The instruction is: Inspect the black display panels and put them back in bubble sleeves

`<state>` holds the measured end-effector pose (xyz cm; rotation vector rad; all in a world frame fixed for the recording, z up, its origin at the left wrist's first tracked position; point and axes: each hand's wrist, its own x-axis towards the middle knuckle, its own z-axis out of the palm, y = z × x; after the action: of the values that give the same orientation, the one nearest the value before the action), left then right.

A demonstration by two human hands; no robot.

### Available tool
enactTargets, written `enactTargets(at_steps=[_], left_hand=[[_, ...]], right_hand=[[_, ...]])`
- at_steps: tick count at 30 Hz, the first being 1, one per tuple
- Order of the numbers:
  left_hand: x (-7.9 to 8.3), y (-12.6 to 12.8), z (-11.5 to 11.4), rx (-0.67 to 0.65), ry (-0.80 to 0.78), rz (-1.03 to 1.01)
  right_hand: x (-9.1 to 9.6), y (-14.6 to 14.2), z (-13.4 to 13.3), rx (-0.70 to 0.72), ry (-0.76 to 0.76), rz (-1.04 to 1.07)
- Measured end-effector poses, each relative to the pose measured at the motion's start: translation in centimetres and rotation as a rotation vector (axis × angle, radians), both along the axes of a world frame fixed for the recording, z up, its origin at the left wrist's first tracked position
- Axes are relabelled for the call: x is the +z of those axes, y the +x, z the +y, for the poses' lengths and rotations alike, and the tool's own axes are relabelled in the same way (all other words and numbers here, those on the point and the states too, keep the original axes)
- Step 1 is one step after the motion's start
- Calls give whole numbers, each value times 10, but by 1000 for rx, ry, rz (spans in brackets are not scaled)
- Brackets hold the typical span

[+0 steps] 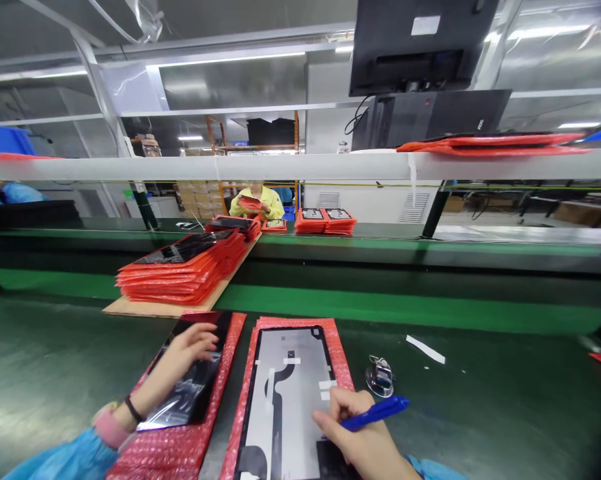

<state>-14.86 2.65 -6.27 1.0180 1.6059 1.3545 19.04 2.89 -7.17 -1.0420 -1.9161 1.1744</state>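
My right hand (358, 430) is closed around a blue pen (375, 412). It is over the lower right of a display panel (300, 400), whose grey back carries a dark ribbon strip and pale tape tabs. Red bubble wrap (341, 347) lies beneath that panel. On the left, my left hand (195, 343) is open, fingers stretched out, above a glossy black screen (195, 390). I cannot tell whether it touches the glass. Under the black screen lie red bubble-wrap sleeves (165, 457).
A tall stack of red sleeves (168, 283) topped with dark screens stands on a brown board (148, 308). To the right lie a small metallic object (380, 377) and a white strip (425, 349). Across the bench, a person in yellow (268, 199) holds a red sleeve. A monitor (420, 47) stands overhead.
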Motion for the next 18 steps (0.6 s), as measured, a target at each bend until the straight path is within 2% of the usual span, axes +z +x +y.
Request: enactTargets(at_steps=[3,6,10,14,18], left_hand=[[-1,55,-13,-205,-75,-88],[-2,82,-20,-243,-147,-156],[4,86,-24,-212,-232,-228],[16,85,-27,-217,-302,-310],[28,101,-22,-275,-300,-370]], right_hand=[[2,-3,-1,1,132,-111],[4,-2,-3,23,148,-186],[4,1,-4,48,108,-194],[2,1,-2,26,-6,-9],[-1,-2,6,33,-137,123]])
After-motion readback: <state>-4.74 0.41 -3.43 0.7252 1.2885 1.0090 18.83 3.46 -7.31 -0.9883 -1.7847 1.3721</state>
